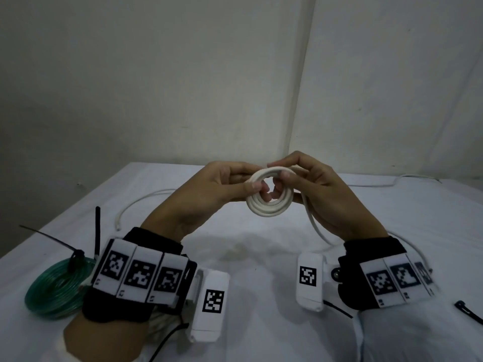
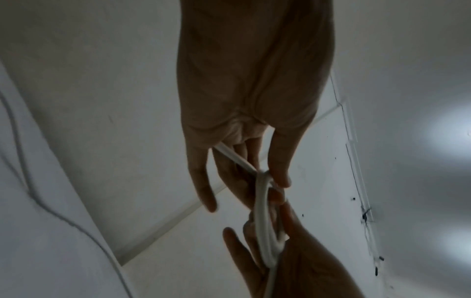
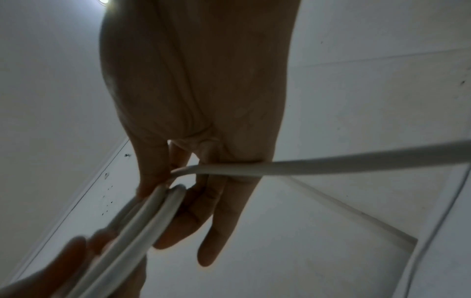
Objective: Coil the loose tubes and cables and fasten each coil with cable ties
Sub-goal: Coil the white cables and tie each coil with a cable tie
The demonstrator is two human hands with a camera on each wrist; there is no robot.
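Observation:
Both hands hold a small coil of white cable (image 1: 269, 205) in the air over the white-covered table (image 1: 261, 257). My left hand (image 1: 254, 186) pinches the coil's left side, with fingers poking through its hole. At the coil's top right, my right hand (image 1: 279, 170) pinches it between thumb and forefinger. The cable's loose tail (image 1: 313, 223) drops from the coil past the right palm toward the right wrist. The left wrist view shows the coil (image 2: 264, 231) edge-on between both hands. In the right wrist view the tail (image 3: 331, 165) crosses under the right hand's fingers beside the coil (image 3: 153, 217).
A coiled green tube (image 1: 55, 288) with black cable ties on it lies at the table's left front. Another loose white cable (image 1: 130, 207) curves behind the left wrist. A black cable tie (image 1: 467, 310) lies at the right front. A thin white cable (image 1: 392, 182) runs along the back right.

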